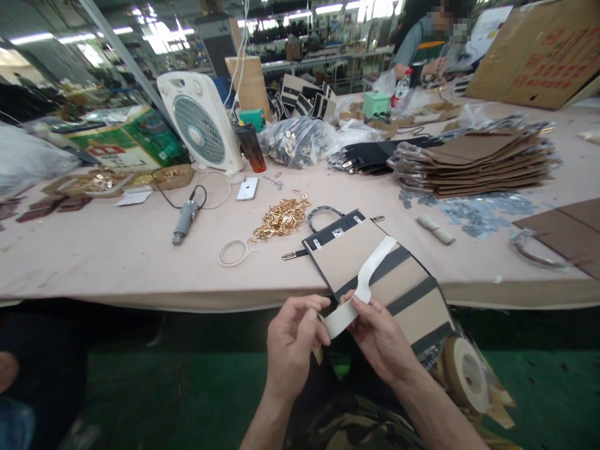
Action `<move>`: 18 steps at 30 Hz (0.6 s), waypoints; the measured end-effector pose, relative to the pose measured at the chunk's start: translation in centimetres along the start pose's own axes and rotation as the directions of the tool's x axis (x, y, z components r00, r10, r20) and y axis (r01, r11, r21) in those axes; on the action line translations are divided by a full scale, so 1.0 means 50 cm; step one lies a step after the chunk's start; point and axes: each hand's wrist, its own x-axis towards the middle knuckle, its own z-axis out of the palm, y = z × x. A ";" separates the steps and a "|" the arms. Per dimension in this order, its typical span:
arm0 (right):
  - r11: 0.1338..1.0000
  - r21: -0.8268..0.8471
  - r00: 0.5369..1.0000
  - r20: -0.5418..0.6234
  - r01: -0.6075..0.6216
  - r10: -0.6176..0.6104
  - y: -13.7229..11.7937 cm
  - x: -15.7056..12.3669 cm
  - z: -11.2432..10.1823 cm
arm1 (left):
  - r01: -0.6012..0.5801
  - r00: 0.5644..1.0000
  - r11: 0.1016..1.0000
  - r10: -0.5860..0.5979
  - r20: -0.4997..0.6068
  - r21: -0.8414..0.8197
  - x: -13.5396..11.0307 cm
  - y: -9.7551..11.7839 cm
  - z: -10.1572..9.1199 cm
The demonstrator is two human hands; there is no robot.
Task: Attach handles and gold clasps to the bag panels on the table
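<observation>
A strip of white tape (374, 265) runs between my two hands, its free end curling up over a bag panel. My left hand (295, 340) pinches one end of the strip between thumb and fingers. Further along it, my right hand (382, 340) grips the tape with the thumb on top. Beneath and beyond them lies the beige and black bag panel (349, 250), partly over the table's front edge, with a dark handle (323, 212) and metal-tipped straps at its far end. Near my right forearm is a large tape roll (469, 375), below table height.
Gold metal fittings (284, 217) lie heaped on the table (117, 262). Left of them are a thin tape ring (233, 253), an electric screwdriver (186, 219), a phone (247, 189) and a fan (199, 125). Brown panels (487, 159) are stacked at right; a person (424, 47) sits beyond.
</observation>
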 end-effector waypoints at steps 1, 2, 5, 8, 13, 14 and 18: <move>1.000 0.023 1.000 -0.008 -0.007 0.007 0.000 0.002 -0.001 | 0.018 1.000 0.995 -0.018 -0.001 -0.101 -0.003 -0.003 -0.004; 0.999 0.043 1.000 -0.017 -0.008 0.009 0.000 0.004 -0.001 | 0.027 1.000 0.981 -0.029 -0.009 -0.191 -0.007 -0.007 -0.010; 0.996 0.087 0.999 -0.046 0.009 -0.005 -0.002 0.014 -0.003 | 0.004 0.996 0.928 -0.036 -0.079 -0.373 -0.013 -0.016 -0.036; 0.991 0.131 0.999 -0.053 0.018 -0.011 -0.007 0.024 0.000 | -0.049 0.983 0.897 -0.035 -0.182 -0.439 -0.017 -0.026 -0.078; 0.985 0.166 0.998 -0.047 0.046 -0.039 -0.008 0.040 0.008 | -0.079 0.939 0.850 -0.112 -0.325 -0.521 -0.031 -0.044 -0.165; 0.985 0.168 0.998 -0.049 0.044 -0.036 -0.007 0.042 0.010 | -0.093 0.926 0.837 -0.127 -0.356 -0.539 -0.036 -0.047 -0.182; 0.982 0.186 0.998 -0.047 0.043 -0.034 -0.004 0.051 0.015 | -0.160 0.869 0.782 -0.178 -0.462 -0.602 -0.059 -0.057 -0.251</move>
